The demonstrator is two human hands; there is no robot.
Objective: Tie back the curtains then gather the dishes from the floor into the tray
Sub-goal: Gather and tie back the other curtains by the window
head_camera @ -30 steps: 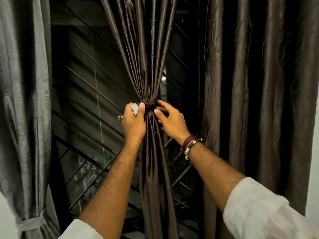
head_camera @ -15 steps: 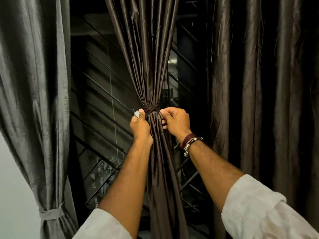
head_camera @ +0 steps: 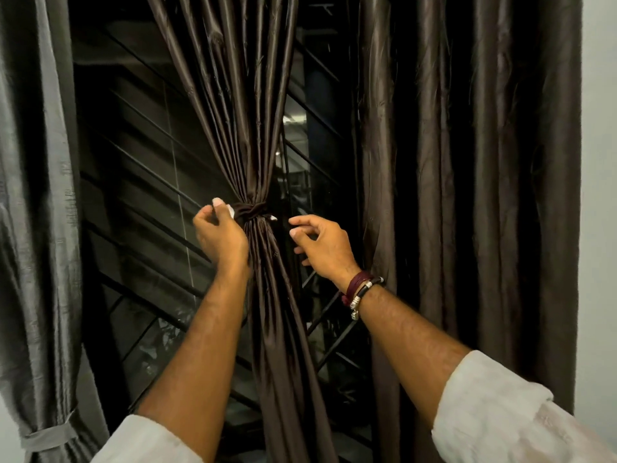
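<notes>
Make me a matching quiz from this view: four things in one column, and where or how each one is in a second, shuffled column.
1. brown curtain
2. grey curtain
3. right hand
4. bracelets

A. on the right wrist
B. far left, banded low down
C. knotted at its middle
D. fingers loose, off the knot

Pairs: 1-C, 2-B, 3-D, 4-A

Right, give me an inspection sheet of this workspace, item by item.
Surface: nothing seen; no floor or table in view.
Job's things: middle brown curtain gathered and knotted by a tie-back; grey curtain banded low down; right brown curtain hangs loose. Dishes, tray: nothing seen.
Clutter: nothing seen.
Grippers: left hand beside the knot, right hand apart from it, neither gripping.
Cables: nothing seen.
Surroundings: dark window with slanted bars; pale wall at right.
</notes>
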